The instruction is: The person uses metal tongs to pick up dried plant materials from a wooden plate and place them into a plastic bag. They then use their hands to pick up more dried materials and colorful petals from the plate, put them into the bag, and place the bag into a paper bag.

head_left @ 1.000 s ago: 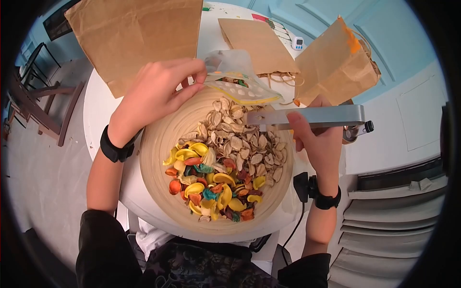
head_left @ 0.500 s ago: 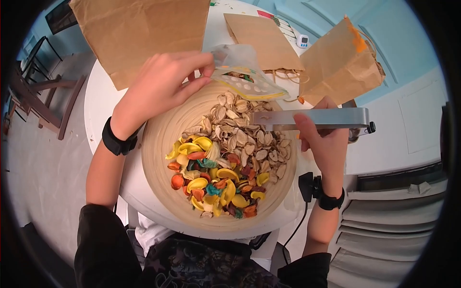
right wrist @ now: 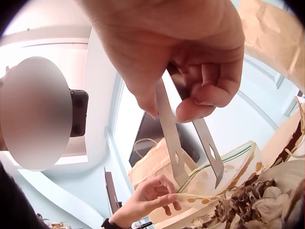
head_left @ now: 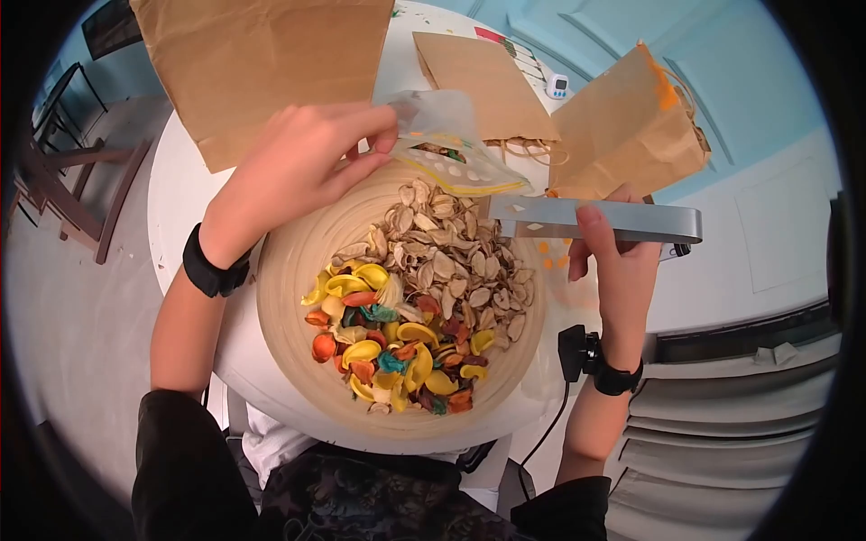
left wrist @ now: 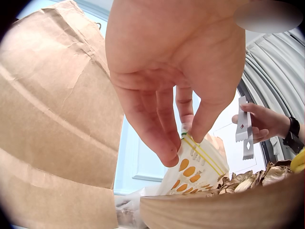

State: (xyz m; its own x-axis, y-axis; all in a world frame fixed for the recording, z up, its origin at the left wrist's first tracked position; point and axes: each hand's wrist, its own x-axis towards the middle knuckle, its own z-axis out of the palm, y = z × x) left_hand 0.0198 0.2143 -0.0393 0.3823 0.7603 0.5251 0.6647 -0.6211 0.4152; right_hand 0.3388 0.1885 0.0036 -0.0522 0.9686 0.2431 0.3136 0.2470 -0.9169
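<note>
My left hand (head_left: 307,162) pinches the edge of a clear zip bag (head_left: 474,174) with orange dots and a yellow seal strip, its mouth gaping at the far rim of the bowl. Inside the bag, some dark and green bits show. My right hand (head_left: 622,261) grips metal tongs (head_left: 640,221) near the middle, thumb on one arm. The tong tips (right wrist: 217,174) stand apart with nothing between them, beside the bag mouth. In the round wooden bowl (head_left: 293,352), beige dried petals (head_left: 442,248) fill the back right, and coloured potpourri (head_left: 415,356) lies in front.
A tall brown paper bag (head_left: 262,72) stands behind my left hand. Another paper bag (head_left: 487,86) lies flat at the back, with a third paper bag (head_left: 622,126) to its right. A small white timer (head_left: 557,87) sits at the table's (head_left: 171,207) far side.
The tongs have shifted right with my right hand, their tips drawing toward the bowl's right side. My left hand keeps its pinch on the zip bag.
</note>
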